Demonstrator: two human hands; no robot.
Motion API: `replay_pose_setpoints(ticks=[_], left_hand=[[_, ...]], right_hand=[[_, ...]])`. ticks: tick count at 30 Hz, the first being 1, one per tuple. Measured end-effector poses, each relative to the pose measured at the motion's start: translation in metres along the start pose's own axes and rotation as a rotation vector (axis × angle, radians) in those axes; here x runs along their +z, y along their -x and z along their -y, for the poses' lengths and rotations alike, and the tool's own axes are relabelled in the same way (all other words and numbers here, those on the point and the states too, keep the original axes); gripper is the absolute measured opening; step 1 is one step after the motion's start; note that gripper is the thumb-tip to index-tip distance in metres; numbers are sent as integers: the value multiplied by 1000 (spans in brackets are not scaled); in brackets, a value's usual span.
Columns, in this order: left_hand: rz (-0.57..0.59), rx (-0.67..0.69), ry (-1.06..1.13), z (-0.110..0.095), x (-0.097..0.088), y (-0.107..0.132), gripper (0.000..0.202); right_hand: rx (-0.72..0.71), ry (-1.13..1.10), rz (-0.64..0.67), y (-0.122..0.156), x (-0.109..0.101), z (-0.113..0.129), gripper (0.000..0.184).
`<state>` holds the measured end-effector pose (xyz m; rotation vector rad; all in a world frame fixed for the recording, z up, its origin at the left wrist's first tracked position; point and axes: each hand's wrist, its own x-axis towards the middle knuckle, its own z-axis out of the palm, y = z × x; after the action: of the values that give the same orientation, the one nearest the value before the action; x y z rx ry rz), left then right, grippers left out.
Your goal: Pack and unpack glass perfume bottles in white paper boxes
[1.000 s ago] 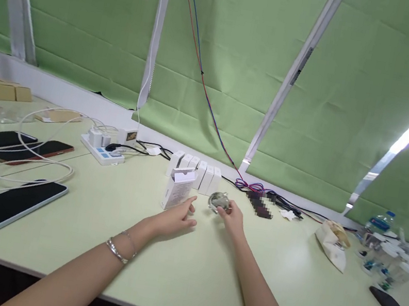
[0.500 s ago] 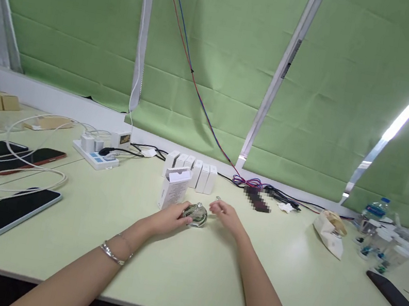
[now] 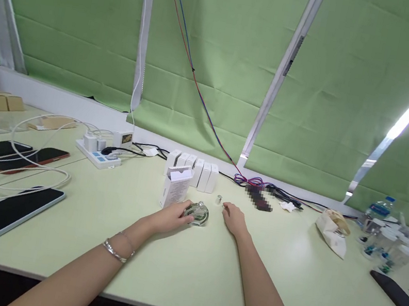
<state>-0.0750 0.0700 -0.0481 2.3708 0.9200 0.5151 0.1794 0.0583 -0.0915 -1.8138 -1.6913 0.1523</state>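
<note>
Over the table (image 3: pixel 187 270) both forearms stretched forward — the left hand (image 3: pixel 172 215) gripped the glass bottle (image 3: pixel 198 216) by its left side, thumb toward the near face. Just right of the small cap (image 3: pixel 219 200), the right hand (image 3: pixel 234 219) rested with bent fingers — how far apart they were, I could not tell.
</note>
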Motion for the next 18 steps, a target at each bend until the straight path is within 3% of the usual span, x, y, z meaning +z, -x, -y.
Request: replay_pose_setpoints(ticks=[6, 11, 18], left_hand=[[-1, -12, 7, -2, -1, 1, 33], [27, -3, 3, -4, -1, 1, 32], [34, 34, 21, 2, 3, -1, 34]], right_hand=[[2, -142, -81, 5, -6, 6, 11], [-49, -445, -154, 9, -12, 35, 6], [-119, -945, -3, 19, -6, 83, 25]])
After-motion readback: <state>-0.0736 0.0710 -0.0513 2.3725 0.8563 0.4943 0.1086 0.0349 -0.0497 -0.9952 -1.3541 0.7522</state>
